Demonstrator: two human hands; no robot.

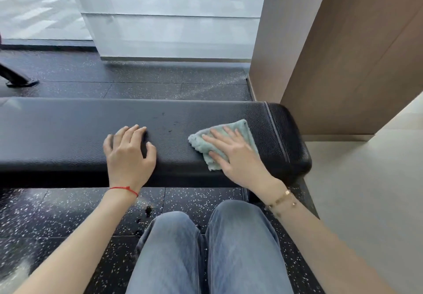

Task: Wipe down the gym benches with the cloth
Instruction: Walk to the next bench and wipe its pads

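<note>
Bench: one black padded gym bench runs left to right across the view, its rounded right end close to a brown wall panel. A stitched seam crosses the pad near that right end. The surface is textured, with a few small dark specks near the middle, between the two hands.

Cloth: a pale green cloth, folded and rumpled, lies flat on the bench top toward the right end, just left of the seam. Its near corner reaches the front edge of the pad.

Right hand: the right hand lies palm down on the cloth, fingers straight and spread, pressing it against the pad. Nothing is gripped. A gold chain bracelet sits at the wrist.

Left hand: the left hand rests on the bare bench top, well apart from the cloth. Fingers are lightly bent with tips touching the pad, thumb out to the right; it holds nothing. A red string bracelet circles the wrist.

Person: positioned at the near side of the bench, both forearms bare, legs in blue jeans visible below the hands.

Floor: black rubber tiles with white flecks on both sides of the bench; some dark spots mark the tile just ahead of the knees. Pale smooth flooring lies to the right.

Surroundings: frosted glass panels stand beyond the bench. A black metal foot of some equipment shows at far left.
</note>
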